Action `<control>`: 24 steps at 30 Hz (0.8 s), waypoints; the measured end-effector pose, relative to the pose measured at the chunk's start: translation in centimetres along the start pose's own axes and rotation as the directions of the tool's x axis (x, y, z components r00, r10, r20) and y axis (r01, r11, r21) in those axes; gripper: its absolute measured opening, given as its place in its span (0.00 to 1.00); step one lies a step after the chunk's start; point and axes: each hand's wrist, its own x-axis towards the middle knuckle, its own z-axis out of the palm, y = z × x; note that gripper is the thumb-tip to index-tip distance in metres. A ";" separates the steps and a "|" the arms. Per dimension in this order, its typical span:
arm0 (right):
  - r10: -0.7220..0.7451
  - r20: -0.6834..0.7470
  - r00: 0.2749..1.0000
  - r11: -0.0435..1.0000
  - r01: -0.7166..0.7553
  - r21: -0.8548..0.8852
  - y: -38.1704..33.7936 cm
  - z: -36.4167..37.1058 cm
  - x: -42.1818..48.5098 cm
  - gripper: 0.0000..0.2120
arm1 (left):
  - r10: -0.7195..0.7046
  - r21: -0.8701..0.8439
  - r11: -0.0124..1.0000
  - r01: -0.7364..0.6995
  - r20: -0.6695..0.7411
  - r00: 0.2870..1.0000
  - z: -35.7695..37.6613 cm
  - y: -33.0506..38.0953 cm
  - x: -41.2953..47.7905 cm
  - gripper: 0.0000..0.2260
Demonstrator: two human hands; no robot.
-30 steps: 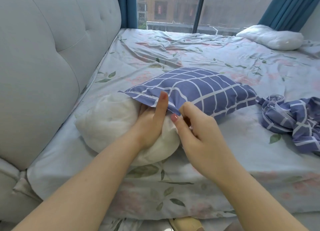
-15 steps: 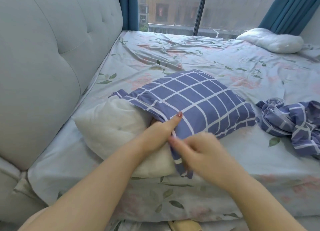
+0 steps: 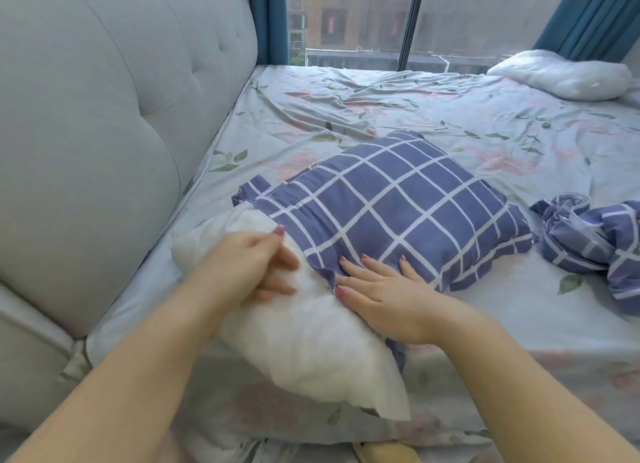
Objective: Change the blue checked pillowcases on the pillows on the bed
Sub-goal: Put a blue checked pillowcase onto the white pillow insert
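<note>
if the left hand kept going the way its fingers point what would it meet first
Probably the open edge of the checked pillowcase, just beyond the left hand on the white pillow; the right hand lies close behind that edge.

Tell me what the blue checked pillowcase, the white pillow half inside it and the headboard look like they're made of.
Blue checked pillowcase: likely thin woven cotton, matte, soft creases. White pillow: fluffy fibre fill under a thin, slightly sheer shell, probably synthetic. Headboard: padded, button-tufted, smooth pale grey cover, leatherette or fabric; cannot tell which.
</note>
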 end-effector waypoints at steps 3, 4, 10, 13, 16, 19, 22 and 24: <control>0.014 -0.117 0.993 0.997 -0.022 -0.074 -1.1 0.5 0.0 0.26 | 0.102 0.094 0.993 -0.076 -0.312 0.945 -2.8 -1.7 2.4 0.14; 0.011 -0.250 0.968 0.999 -0.020 -0.033 -1.7 0.5 -0.3 0.26 | 0.080 0.155 0.988 -0.024 -0.363 0.928 -3.6 -2.2 2.9 0.13; -0.101 -0.279 0.955 0.994 0.107 0.006 -4.2 0.8 -0.8 0.35 | -0.173 -0.187 0.970 0.157 -0.069 0.983 -3.7 -2.6 4.9 0.32; -0.020 -0.150 0.989 0.998 0.010 -0.066 -4.5 1.3 0.8 0.40 | -0.056 -0.219 0.975 0.047 -0.034 0.998 -3.5 -3.8 6.3 0.41; 0.023 -0.517 0.855 1.000 -0.020 0.011 -6.6 0.3 1.2 0.50 | -0.006 -0.263 0.965 -0.003 -0.033 0.999 -3.1 -3.6 6.7 0.38; -0.104 -0.698 0.709 0.989 0.148 0.004 -8.7 0.7 1.5 0.40 | 0.056 -0.344 0.937 -0.053 -0.003 0.998 -2.5 -1.6 5.0 0.30; -0.089 -0.553 0.828 0.996 0.083 -0.036 -8.8 0.9 2.6 0.43 | 0.094 -0.489 0.871 -0.042 0.082 0.992 -2.6 -1.2 4.6 0.29; -0.008 -0.611 0.791 1.000 0.005 -0.007 -8.1 0.6 3.8 0.36 | 0.114 -0.585 0.810 -0.043 0.085 0.990 -3.2 -1.1 4.4 0.27</control>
